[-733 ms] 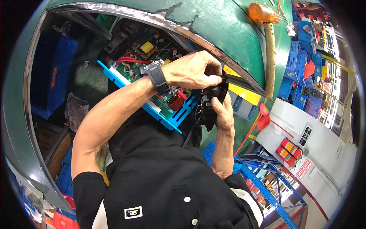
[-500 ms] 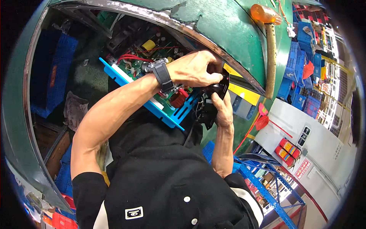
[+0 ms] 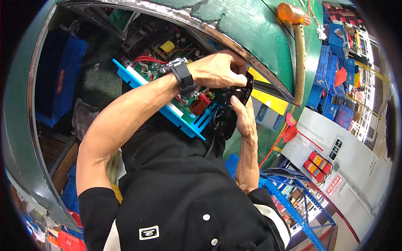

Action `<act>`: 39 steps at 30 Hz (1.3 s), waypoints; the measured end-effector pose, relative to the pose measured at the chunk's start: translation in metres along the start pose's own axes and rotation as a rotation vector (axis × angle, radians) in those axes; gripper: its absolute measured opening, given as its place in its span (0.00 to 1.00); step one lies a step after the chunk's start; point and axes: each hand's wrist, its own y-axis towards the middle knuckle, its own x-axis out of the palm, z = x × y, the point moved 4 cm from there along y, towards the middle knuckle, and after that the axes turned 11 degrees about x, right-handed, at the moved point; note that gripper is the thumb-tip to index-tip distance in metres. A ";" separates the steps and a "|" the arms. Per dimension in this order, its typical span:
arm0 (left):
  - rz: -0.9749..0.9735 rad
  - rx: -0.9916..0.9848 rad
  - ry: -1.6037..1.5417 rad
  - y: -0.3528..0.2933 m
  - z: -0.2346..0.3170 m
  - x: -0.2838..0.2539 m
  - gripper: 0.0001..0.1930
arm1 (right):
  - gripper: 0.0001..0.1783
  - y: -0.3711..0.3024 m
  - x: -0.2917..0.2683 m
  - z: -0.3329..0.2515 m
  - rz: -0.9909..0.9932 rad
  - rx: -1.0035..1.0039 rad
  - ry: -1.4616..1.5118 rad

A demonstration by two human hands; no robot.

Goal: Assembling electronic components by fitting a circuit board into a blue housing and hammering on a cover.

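Note:
A black panel-like part (image 3: 228,121) with small wires stands on edge over my lap. My right hand (image 3: 245,117) grips its right side, thumb on the near face. Bent over the top of the same part is my left hand (image 3: 215,72), a watch on its wrist; the fingers are closed, and what the tips hold is hidden. Left of the part, a bright blue slotted metal frame (image 3: 171,112) lies tilted on my legs. It carries a circuit board with red wires (image 3: 146,59), a copper-wound coil (image 3: 197,107) and a yellow component (image 3: 167,46).
A green worktable (image 3: 251,31) with a worn metal edge rises just beyond my hands. On it rests a mallet (image 3: 299,62) with an amber head. Blue crates (image 3: 63,79) stand at the left under the table, and a blue metal rack (image 3: 289,205) is at the lower right.
The view has shifted slightly. Both hands stay at the black part, which has turned a little, and my right thumb sits slightly higher on it.

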 end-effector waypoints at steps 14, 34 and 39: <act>0.041 -0.031 0.019 -0.011 0.003 -0.006 0.14 | 0.48 -0.002 0.013 -0.017 -0.056 0.004 -0.196; 0.229 -0.051 0.154 -0.056 0.051 0.011 0.16 | 0.63 -0.036 0.006 -0.066 0.012 -0.079 -0.515; 0.233 0.055 0.289 -0.056 0.061 0.014 0.16 | 0.28 -0.033 -0.015 -0.078 0.323 -0.531 -0.349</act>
